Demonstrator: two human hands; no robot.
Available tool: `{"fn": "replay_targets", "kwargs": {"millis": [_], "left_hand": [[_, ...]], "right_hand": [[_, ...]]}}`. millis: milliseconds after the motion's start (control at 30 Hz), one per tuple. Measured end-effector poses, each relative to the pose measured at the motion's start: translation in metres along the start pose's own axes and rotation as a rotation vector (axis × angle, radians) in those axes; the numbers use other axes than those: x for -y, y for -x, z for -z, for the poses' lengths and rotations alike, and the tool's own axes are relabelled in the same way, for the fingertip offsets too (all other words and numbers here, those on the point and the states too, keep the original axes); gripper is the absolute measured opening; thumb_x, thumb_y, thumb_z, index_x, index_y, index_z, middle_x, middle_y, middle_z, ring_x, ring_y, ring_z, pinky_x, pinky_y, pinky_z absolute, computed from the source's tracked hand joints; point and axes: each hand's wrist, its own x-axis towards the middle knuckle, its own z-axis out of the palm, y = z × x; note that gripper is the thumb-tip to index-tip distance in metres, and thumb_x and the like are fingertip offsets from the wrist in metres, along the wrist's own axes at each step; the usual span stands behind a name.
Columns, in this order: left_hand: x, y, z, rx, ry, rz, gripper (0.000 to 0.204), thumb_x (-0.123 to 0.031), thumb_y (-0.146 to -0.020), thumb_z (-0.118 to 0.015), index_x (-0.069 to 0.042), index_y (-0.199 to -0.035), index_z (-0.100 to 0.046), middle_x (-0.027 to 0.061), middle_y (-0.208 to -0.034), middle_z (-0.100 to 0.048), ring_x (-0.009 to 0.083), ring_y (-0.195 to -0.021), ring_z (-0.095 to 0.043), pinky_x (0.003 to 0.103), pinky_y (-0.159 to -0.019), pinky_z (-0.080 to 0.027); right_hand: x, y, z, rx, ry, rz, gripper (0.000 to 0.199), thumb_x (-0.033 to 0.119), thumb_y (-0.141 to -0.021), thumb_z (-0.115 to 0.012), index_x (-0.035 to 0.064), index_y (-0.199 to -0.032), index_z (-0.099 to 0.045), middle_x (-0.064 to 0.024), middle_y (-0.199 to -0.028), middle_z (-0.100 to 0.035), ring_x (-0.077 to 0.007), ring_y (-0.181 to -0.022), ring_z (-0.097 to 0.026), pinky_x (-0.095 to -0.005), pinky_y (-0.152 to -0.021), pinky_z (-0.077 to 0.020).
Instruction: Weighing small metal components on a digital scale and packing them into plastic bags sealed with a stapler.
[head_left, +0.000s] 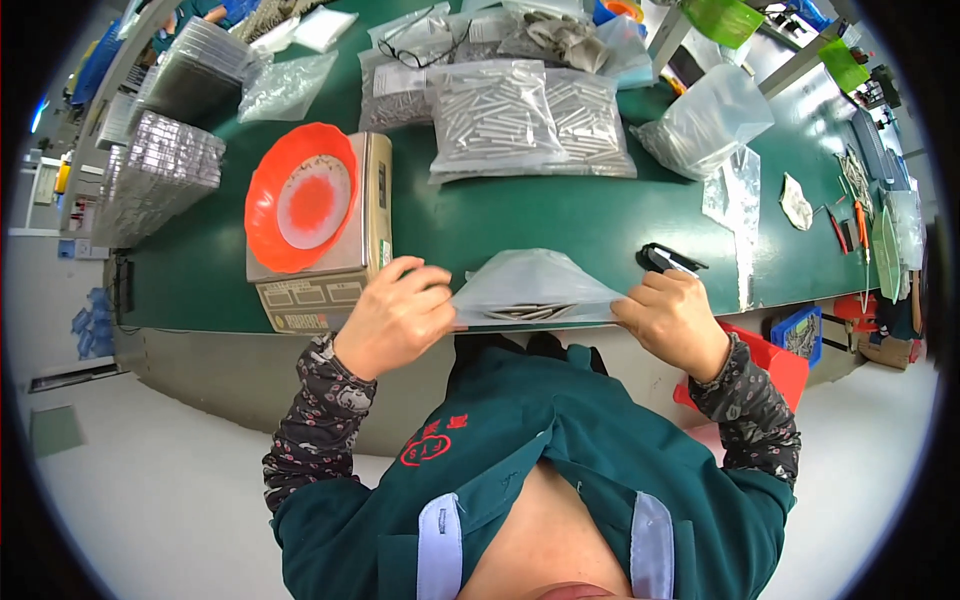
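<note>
A clear plastic bag (pixel 535 272) lies at the near edge of the green table, stretched sideways between my hands. Several thin metal pieces (pixel 530 312) show inside it along its near side. My left hand (pixel 395 315) has its fingers curled at the bag's left corner, closed on it as far as I can see. At the opposite corner, my right hand (pixel 672 315) pinches the plastic between thumb and fingers. Just beyond the right hand sits a black stapler-like tool (pixel 672 258). Left of my left hand stands a weighing scale (pixel 377 205) carrying an orange-red bowl (pixel 257 200).
Large clear bags of metal pins (pixel 490 115) lie farther back on the table (pixel 440 225). An open plastic bag (pixel 725 110) stands right of them. Stacked clear trays (pixel 165 165) occupy the left side. Hand tools (pixel 858 225) lie far right; a red bin (pixel 765 360) sits below the edge.
</note>
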Motion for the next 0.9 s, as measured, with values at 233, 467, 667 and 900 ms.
{"fn": "replay_targets", "kwargs": {"millis": [233,467,667,900], "left_hand": [[0.015,-0.001,-0.011,-0.041,0.223,0.112,0.015,-0.011,-0.064,-0.069,-0.006,-0.076,-0.062,-0.0016,-0.099,-0.061,0.0152,-0.102,-0.054,0.037,-0.085,-0.042],[0.021,-0.005,-0.013,-0.042,0.319,0.092,0.013,-0.009,-0.064,-0.068,-0.005,-0.075,-0.062,-0.0007,-0.095,-0.062,0.0147,-0.097,-0.056,0.038,-0.086,-0.041],[0.027,0.001,-0.020,-0.057,0.402,0.106,0.013,-0.007,-0.064,-0.068,-0.004,-0.074,-0.061,-0.0006,-0.093,-0.062,0.0145,-0.092,-0.059,0.038,-0.086,-0.042],[0.021,0.008,-0.037,-0.285,0.924,0.311,0.020,-0.003,-0.061,-0.071,-0.003,-0.079,-0.060,0.0075,-0.102,-0.059,0.0207,-0.096,-0.057,0.035,-0.090,-0.039]], "right_hand": [[-0.005,-0.015,0.015,-0.023,-0.278,-0.010,0.038,0.016,-0.056,-0.072,0.0053,-0.086,-0.051,-0.0118,-0.109,-0.049,-0.0258,-0.089,-0.053,-0.0313,-0.072,-0.0451],[-0.004,-0.017,-0.044,-0.149,-0.837,-0.226,0.110,0.036,-0.043,-0.082,0.0023,-0.130,-0.022,-0.0196,-0.133,-0.025,-0.0340,-0.118,-0.033,-0.0399,-0.096,-0.0308],[0.013,-0.020,-0.063,-0.347,-0.997,-0.382,0.015,-0.008,-0.063,-0.057,0.0003,-0.075,-0.062,-0.0078,-0.089,-0.063,-0.0275,-0.100,-0.051,-0.0373,-0.090,-0.0378],[0.019,-0.015,-0.070,-0.532,-1.069,-0.438,0.007,0.003,-0.071,-0.061,-0.0009,-0.077,-0.060,-0.0111,-0.084,-0.063,-0.0279,-0.088,-0.056,-0.0444,-0.086,-0.0409]]}}
